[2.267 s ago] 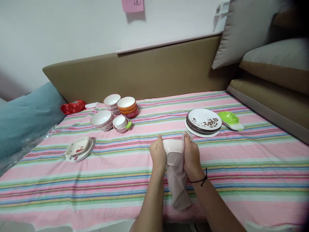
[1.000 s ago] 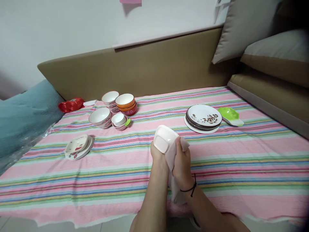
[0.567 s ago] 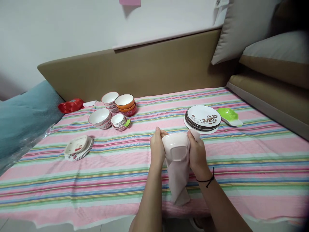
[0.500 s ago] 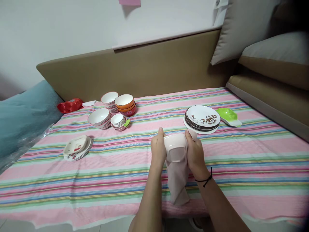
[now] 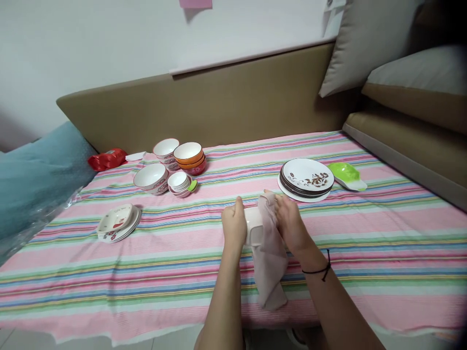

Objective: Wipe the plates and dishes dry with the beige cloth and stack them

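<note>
A white squarish bowl (image 5: 254, 224) is held up over the striped cloth, its underside turned toward me. My left hand (image 5: 234, 222) grips its left edge, thumb pointing up. Against the bowl's right side, my right hand (image 5: 288, 218) presses a pale pinkish-grey cloth (image 5: 270, 262), which covers part of the bowl and hangs down below it. Fingers of the right hand are partly hidden behind the cloth. A black cord bracelet (image 5: 318, 271) circles the right wrist.
Dark-rimmed plates (image 5: 308, 175) are stacked beyond my right hand, beside a green dish (image 5: 345, 172). Further left stand white bowls (image 5: 150, 177), orange bowls (image 5: 188, 153), small dishes (image 5: 178, 182) and a plate stack topped by a square bowl (image 5: 116, 218). A red shiny bundle (image 5: 107, 159) lies near the blue pillow (image 5: 47, 170).
My right hand has brought the cloth from behind the bowl across the front of its right side. The bowl and my left hand have shifted slightly left.
</note>
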Demonstrator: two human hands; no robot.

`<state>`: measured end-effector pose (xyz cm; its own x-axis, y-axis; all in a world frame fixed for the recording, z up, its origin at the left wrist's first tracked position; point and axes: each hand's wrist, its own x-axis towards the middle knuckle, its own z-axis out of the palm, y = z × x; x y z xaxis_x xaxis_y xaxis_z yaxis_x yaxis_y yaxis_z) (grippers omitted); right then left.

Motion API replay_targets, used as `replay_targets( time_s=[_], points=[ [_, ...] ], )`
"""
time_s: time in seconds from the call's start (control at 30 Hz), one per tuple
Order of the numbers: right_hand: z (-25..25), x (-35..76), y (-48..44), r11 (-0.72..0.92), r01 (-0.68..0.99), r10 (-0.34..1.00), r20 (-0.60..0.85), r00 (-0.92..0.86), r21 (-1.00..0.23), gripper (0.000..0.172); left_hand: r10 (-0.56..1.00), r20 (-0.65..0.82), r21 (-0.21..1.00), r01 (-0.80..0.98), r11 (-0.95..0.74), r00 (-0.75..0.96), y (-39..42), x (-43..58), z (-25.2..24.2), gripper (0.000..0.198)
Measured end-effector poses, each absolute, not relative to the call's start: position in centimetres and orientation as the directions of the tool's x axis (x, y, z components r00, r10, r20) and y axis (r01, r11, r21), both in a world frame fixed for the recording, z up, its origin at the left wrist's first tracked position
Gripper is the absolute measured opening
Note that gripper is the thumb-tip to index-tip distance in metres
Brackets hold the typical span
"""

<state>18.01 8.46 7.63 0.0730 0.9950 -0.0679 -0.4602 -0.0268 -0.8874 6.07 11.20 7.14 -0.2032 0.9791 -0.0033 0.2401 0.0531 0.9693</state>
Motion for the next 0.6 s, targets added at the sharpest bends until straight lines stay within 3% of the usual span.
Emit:
replay_targets(
  time_s=[0.1,0.2,0.37,0.47,0.6],
  points=[
    [8.0,18.9,8.2,-0.064,-0.542,0.997,-0.077,0.001,-0.838,0.049,0.964,-0.082,0.994,0.050,0.098,-0.253,11.5,5.8,7.0,0.045],
    [7.8,19.2,7.9,-0.013,-0.453,0.999,-0.025,0.020,-0.892,0.053,0.957,-0.125,0.992,-0.048,0.116,-0.263,11.5,5.7,7.1,0.042],
    [7.2,19.0,8.1,0.000,-0.234,0.967,-0.060,0.249,-0.972,0.028,0.971,-0.095,0.989,-0.130,0.067,-0.219,11.3,6.1,7.7,0.043],
    [7.0,19.0,8.3,0.055,-0.090,0.932,0.019,0.361,-0.994,0.031,0.979,-0.079,0.988,-0.146,0.051,-0.189,11.3,6.2,7.7,0.044],
    [6.8,19.1,8.2,0.040,-0.030,0.875,0.021,0.483,-0.999,0.042,0.981,-0.079,0.987,-0.149,0.052,-0.180,11.2,6.3,7.9,0.045]
  ],
)
